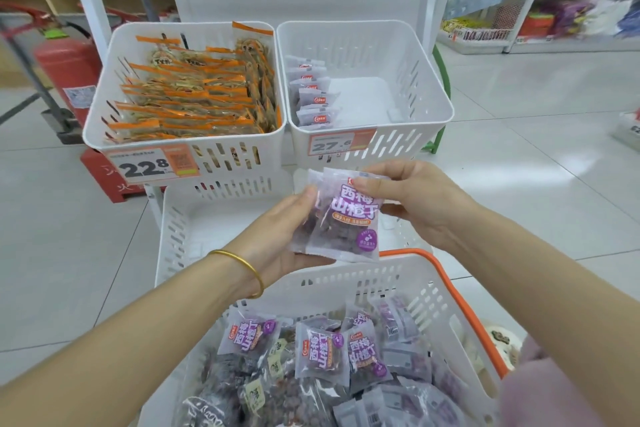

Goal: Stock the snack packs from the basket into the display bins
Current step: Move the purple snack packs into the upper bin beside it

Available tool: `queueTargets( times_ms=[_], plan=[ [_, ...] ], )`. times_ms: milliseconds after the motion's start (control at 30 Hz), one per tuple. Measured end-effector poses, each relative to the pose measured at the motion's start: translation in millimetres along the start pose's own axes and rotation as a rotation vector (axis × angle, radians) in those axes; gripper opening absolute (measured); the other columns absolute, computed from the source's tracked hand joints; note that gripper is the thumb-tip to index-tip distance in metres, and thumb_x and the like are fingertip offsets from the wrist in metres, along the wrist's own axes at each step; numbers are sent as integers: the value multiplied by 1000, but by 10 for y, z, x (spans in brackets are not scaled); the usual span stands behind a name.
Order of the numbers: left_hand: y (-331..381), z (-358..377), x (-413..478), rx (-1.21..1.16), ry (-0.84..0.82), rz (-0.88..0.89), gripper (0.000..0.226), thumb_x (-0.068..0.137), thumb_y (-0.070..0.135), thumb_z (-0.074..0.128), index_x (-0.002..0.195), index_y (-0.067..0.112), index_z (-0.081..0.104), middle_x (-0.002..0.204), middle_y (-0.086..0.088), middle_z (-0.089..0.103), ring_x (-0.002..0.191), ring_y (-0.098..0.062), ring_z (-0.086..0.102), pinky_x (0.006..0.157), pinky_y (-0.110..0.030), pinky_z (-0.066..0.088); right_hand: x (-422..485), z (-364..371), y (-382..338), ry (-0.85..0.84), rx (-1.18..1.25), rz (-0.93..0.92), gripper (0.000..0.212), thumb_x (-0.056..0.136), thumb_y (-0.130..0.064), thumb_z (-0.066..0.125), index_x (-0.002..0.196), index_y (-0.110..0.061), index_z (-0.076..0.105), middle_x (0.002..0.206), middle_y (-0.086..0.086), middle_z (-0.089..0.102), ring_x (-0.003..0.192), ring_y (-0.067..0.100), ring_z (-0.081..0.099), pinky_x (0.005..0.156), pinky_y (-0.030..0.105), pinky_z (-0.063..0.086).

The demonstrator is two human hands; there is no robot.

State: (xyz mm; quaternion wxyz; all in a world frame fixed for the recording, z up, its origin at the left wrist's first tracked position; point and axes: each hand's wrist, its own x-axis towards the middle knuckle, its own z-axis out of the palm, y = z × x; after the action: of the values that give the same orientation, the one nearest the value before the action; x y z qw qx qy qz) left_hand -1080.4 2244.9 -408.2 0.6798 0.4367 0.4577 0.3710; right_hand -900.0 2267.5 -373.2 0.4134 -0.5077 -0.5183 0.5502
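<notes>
- The basket, white with an orange rim, fills the bottom of the frame. It holds a heap of loose packs, purple ones mixed with darker ones, so I judge the stocking far from finished.
- The left bin, upper left of the frame, is packed with orange packs. I would leave it alone.
- The right bin, upper centre, has a row of purple packs standing along its left wall, with bare floor to their right. It looks like the target.
- A lower bin sits mid-frame, behind my hands.
- My left hand, centre left, is curled round the left and bottom edges of the held packs.
- My right hand, centre right, pinches their top right corner.
- The held packs, two purple ones overlapped, hang above the basket's far rim and below the right bin's price tag.
- The step in hand, as I read it, is squaring the pair before placing.
- The next move calls for lifting them up over the right bin's front rim and standing them beside the existing row, labels facing the same way.
</notes>
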Motion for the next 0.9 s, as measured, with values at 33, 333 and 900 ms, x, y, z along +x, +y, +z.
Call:
queueTargets(
  times_ms=[33,333,900],
  plan=[
    [-14,29,-10,33,-41,16,46,86,44,57,123,18,53,111,-12,69,101,-30,66,87,-44,54,-9,13,-2,14,-4,-22,7,74,-12,74,80,-14,71,66,-7,68,67,7,58,72,24,44],
    [57,-13,-17,342,34,195,79,57,27,88,124,22,46,115,4,67,101,-8,65,90,-31,52,-79,-13,-114,-90,-219,-126,60,67,-24,79,122,-32,57,127,-2,53,107,19,62,88,38,54],
    [900,-194,968,1512,343,602,96,66,73,35,141,13,35,145,-8,36,137,-25,27,112,-23,8,1450,-735,-832,138,-846,-361,65,74,-10,73,133,-20,48,125,4,54,92,21,57,74,33,51]
  ],
)
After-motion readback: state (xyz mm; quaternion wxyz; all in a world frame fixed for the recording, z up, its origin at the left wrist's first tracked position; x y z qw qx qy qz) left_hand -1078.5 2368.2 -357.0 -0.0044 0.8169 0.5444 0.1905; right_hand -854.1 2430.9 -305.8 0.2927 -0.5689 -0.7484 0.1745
